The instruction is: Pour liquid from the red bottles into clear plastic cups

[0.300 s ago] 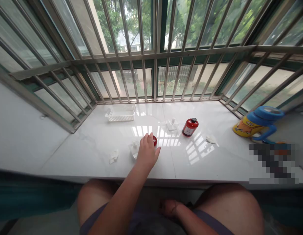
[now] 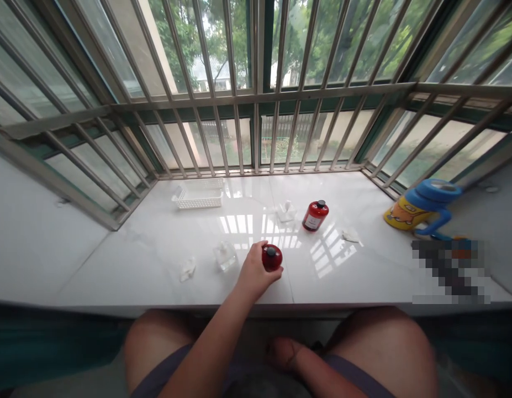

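My left hand (image 2: 253, 271) is wrapped round a dark red bottle (image 2: 272, 257) with a black cap, fingers on its far side and thumb on its near side. To the left of that hand stands a small clear glass-like bottle (image 2: 225, 257). A crumpled white tissue (image 2: 188, 269) lies further left. Beyond my left hand, a second red bottle (image 2: 316, 216) with a black cap and pale label stands upright beside another clear glass-like piece (image 2: 286, 212). My right hand (image 2: 283, 352) rests low between my thighs, below the counter's edge; its fingers are too dark to make out.
A white slotted basket (image 2: 199, 205) sits at the back left of the white counter (image 2: 135, 260). Another white tissue (image 2: 350, 236) lies right of centre. At the right stands a blue and yellow handled jug (image 2: 419, 204), with a blurred-out patch in front. Metal window bars (image 2: 256, 99) close off the back.
My left hand has moved right and nearer to me, its grip round the red bottle now plain. The clear bottle beside it is now uncovered. My right hand has stayed put.
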### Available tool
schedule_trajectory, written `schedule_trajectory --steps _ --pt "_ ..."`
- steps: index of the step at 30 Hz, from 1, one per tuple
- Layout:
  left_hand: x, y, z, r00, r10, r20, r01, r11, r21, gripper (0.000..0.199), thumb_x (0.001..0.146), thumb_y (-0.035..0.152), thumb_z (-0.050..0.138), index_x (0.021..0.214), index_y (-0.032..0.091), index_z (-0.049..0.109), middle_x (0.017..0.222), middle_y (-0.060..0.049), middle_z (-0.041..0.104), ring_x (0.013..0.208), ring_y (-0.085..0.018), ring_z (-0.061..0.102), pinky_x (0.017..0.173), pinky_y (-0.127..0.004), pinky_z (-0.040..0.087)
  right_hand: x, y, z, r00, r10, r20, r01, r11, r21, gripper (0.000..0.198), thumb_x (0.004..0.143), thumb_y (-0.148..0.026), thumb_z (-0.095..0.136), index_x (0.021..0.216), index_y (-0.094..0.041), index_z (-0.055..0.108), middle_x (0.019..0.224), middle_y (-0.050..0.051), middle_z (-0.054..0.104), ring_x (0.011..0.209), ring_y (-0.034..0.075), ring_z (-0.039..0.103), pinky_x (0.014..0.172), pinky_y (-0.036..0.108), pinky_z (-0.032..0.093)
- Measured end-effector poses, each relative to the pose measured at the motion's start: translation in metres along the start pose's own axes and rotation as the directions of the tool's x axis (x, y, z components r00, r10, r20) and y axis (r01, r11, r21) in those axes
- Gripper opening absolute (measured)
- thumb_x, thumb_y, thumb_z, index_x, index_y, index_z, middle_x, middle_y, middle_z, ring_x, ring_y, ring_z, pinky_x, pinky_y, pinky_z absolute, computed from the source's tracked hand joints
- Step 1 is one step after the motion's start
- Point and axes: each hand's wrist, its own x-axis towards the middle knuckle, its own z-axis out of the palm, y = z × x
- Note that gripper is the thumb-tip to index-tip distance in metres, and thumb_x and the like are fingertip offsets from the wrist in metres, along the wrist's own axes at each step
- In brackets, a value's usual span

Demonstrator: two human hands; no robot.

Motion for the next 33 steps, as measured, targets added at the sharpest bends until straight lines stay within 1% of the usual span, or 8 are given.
schedule_trajectory --steps 3,6,9,11,13,16,27,33 --pt "-0.003 -0.005 0.004 1.0 0.001 0.002 -0.001 0.997 -0.078 0.066 0.07 0.025 0.09 0.128 0.024 0.059 0.126 -0.007 0.071 0.115 -0.027 0.07 0.106 -0.044 0.055 -0.015 -0.017 -0.023 0.996 -0.073 0.06 0.074 0.997 -0.02 0.027 0.076 -0.028 0.073 0.1 -0.029 0.086 0.091 0.008 0.083 0.089 0.034 0.08 0.072 0.038 0.055" --pt "-0.006 -0.011 0.007 0.999 -0.025 0.024 0.029 0.985 -0.17 0.067 0.071 0.026 0.089 0.131 0.026 0.058 0.12 -0.002 0.074 0.109 -0.024 0.072 0.104 -0.04 0.056 -0.039 -0.042 -0.067 0.983 -0.173 0.062 0.174 0.985 0.001 0.024 0.094 -0.042 0.065 0.092 -0.024 0.082 0.085 0.006 0.081 0.079 0.026 0.076 0.072 0.033 0.051" --pt "-0.013 -0.015 0.01 1.0 -0.03 0.001 0.03 0.982 -0.184 0.07 0.071 0.026 0.09 0.132 0.027 0.056 0.122 -0.002 0.074 0.111 -0.024 0.073 0.106 -0.039 0.055 -0.064 -0.067 -0.125 0.921 -0.362 -0.141 0.384 0.905 0.182 0.031 0.106 -0.044 0.057 0.091 -0.023 0.074 0.08 0.0 0.076 0.072 0.017 0.069 0.068 0.027 0.046" --pt "-0.018 -0.017 0.013 0.999 -0.035 -0.02 0.032 0.987 -0.155 0.071 0.07 0.026 0.09 0.132 0.027 0.056 0.124 -0.002 0.073 0.114 -0.025 0.072 0.106 -0.041 0.056 -0.073 -0.079 -0.161 0.828 -0.38 -0.413 0.491 0.846 0.206 0.03 0.109 -0.042 0.054 0.092 -0.023 0.07 0.08 0.0 0.072 0.072 0.016 0.066 0.068 0.028 0.048" --pt "-0.024 -0.018 0.017 0.999 -0.042 -0.02 0.039 0.99 -0.136 0.072 0.069 0.028 0.091 0.133 0.027 0.056 0.124 -0.003 0.074 0.112 -0.026 0.073 0.104 -0.042 0.058 -0.071 -0.085 -0.187 0.66 -0.328 -0.676 0.529 0.842 0.108 0.019 0.105 -0.043 0.063 0.106 -0.024 0.069 0.096 0.005 0.074 0.087 0.021 0.069 0.081 0.034 0.055" --pt "-0.036 -0.02 0.025 0.999 -0.024 -0.023 0.021 0.992 -0.125 0.069 0.072 0.031 0.089 0.132 0.025 0.057 0.124 -0.007 0.074 0.11 -0.028 0.074 0.099 -0.044 0.06 -0.055 -0.088 -0.205 0.495 -0.266 -0.827 0.473 0.881 0.0 0.042 0.093 -0.045 0.081 0.126 -0.025 0.063 0.119 0.011 0.071 0.111 0.03 0.067 0.097 0.047 0.057" --pt "-0.047 -0.02 0.026 0.998 0.036 -0.045 -0.042 0.99 -0.134 0.065 0.07 0.028 0.089 0.129 0.025 0.06 0.124 -0.008 0.075 0.112 -0.029 0.074 0.099 -0.044 0.061 -0.034 -0.08 -0.201 0.578 -0.101 -0.81 0.39 0.906 0.165 0.038 0.09 -0.033 0.084 0.122 -0.027 0.065 0.109 0.005 0.071 0.101 0.026 0.071 0.092 0.043 0.061" --pt "-0.047 -0.02 0.026 0.998 0.054 -0.042 -0.059 0.989 -0.137 0.063 0.073 0.026 0.087 0.13 0.025 0.061 0.127 -0.007 0.074 0.116 -0.028 0.073 0.102 -0.044 0.06 -0.042 -0.075 -0.203 0.616 -0.248 -0.747 0.487 0.866 0.114 0.049 0.099 -0.03 0.069 0.145 -0.028 0.054 0.135 0.011 0.066 0.123 0.028 0.068 0.108 0.048 0.06"
